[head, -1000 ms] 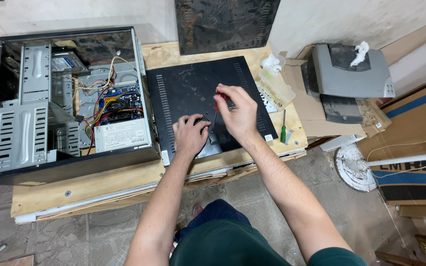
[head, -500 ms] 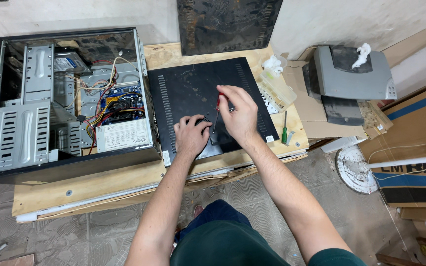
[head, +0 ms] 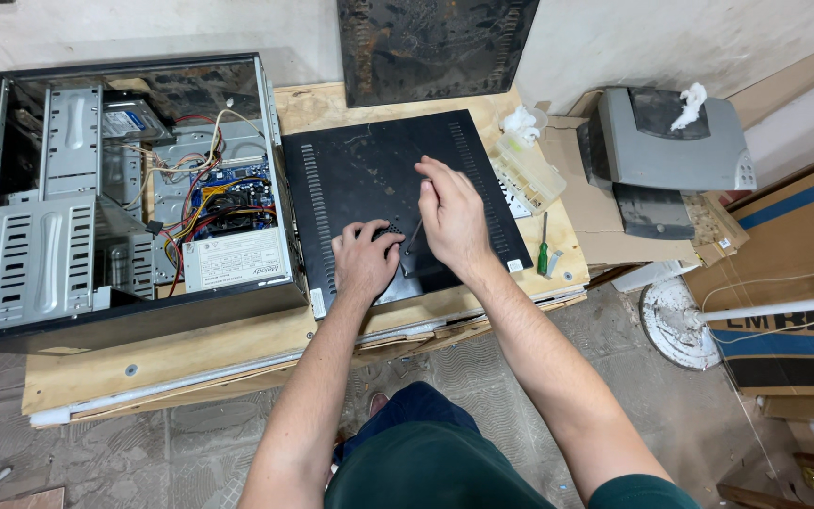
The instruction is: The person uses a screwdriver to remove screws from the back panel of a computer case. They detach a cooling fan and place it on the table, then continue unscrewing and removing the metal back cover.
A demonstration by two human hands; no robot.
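Off to the side, a grey printer (head: 668, 151) on cardboard, a green-handled screwdriver (head: 543, 247) on the workbench (head: 190, 353), a clear plastic box (head: 527, 170).

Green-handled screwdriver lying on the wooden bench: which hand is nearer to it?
Right. The right hand rests on the black metal side panel, just left of the green-handled screwdriver; the left hand is farther left on the same panel.
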